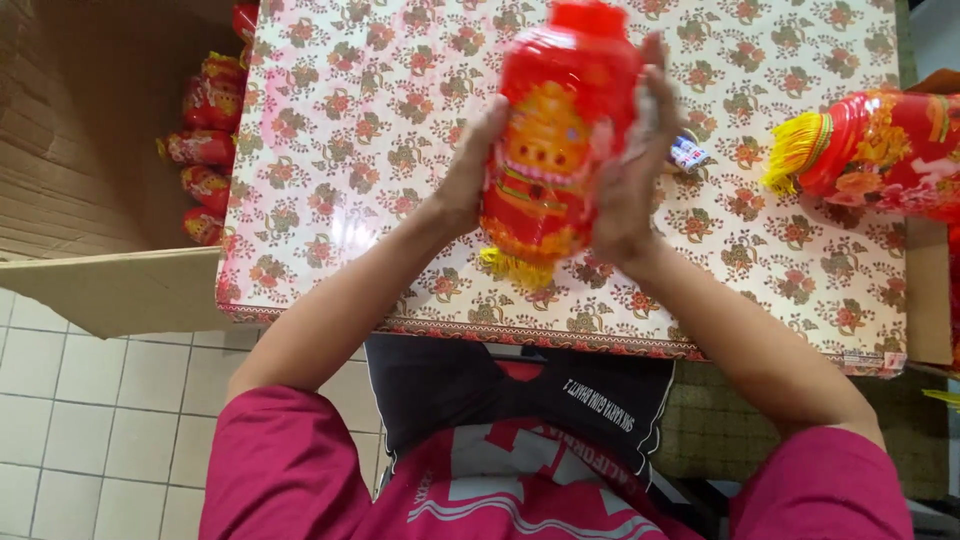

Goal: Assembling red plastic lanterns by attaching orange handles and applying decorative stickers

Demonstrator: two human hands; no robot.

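Lantern (555,150) between left hand (470,175) and right hand (630,170), above table (350,200). Second lantern (880,150) at three o'clock. Box (90,170) at nine, holding lantern stack (205,150).

A red and gold barrel-shaped lantern (555,150) of glossy, crinkled foil-like plastic is seen, fringed with yellow thread. The desk (350,200) is covered by a smooth, shiny floral plastic sheet that reflects light. Matt, rough brown corrugated cardboard forms the box (90,150). The floor (90,400) is laid with smooth pale tiles.
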